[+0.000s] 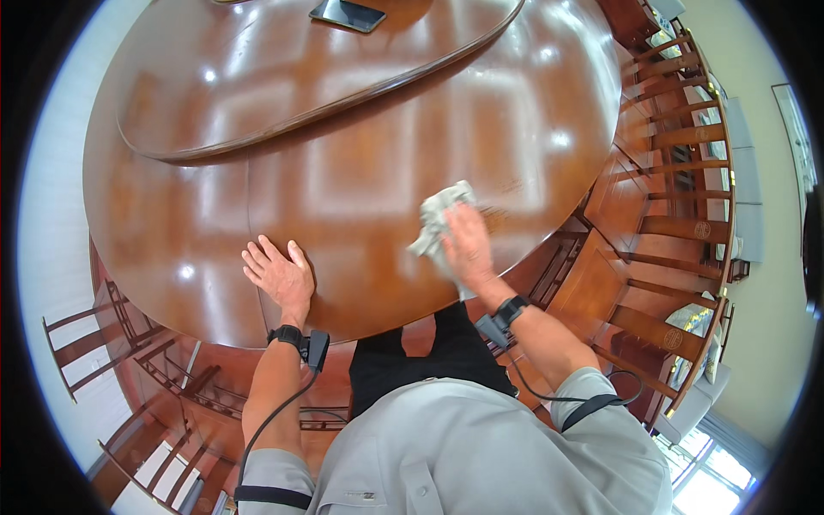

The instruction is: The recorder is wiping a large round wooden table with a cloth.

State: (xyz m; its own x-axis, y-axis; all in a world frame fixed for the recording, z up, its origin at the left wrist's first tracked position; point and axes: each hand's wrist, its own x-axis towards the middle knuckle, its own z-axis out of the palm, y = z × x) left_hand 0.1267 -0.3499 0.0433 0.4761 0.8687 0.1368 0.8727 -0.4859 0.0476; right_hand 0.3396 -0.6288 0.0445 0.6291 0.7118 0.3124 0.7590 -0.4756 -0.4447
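Observation:
My right hand [468, 248] presses a crumpled light grey cloth [440, 222] onto the polished reddish-brown wooden table [360, 257], near its lower right edge. Its fingers lie over the cloth, and part of the cloth hangs below the palm towards the table's edge. Dark streaks show on the wood just right of the cloth. My left hand [281, 277] rests flat on the tabletop near the front edge, fingers spread, with nothing in it. A thin seam in the wood runs close beside it. Each wrist wears a black strap with a small device and a cable.
A raised round turntable [309, 119] with a moulded rim covers the table's far part. A dark smartphone [348, 15] lies on it. Wooden chairs with slatted backs [682, 226] stand close along the right, and more chairs [84, 351] stand at the lower left.

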